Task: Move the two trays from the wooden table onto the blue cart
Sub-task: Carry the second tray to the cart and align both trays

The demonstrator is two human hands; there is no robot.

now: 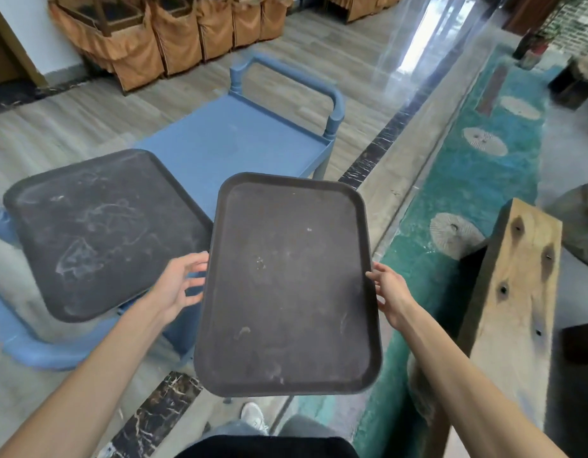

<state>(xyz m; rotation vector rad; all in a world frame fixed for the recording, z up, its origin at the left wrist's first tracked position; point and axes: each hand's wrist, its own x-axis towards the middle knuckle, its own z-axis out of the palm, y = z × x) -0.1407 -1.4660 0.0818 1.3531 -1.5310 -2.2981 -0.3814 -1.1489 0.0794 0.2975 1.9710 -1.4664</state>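
I hold a dark rectangular tray [289, 285] in the air in front of me, its long side pointing away. My left hand [180, 285] grips its left edge and my right hand [390, 292] grips its right edge. This tray hangs over the near right corner of the blue cart [233, 140]. A second dark tray [104, 229], smeared with pale marks, lies on the cart's top at the left, overhanging its near edge. The wooden table [514, 292] shows as a plank edge at my right.
The cart's blue handle [286, 74] rises at its far end. Chairs in orange covers [173, 31] line the back wall. A teal floor strip with round stone inlays [484, 140] runs at the right. My shoe [253, 416] is below the tray.
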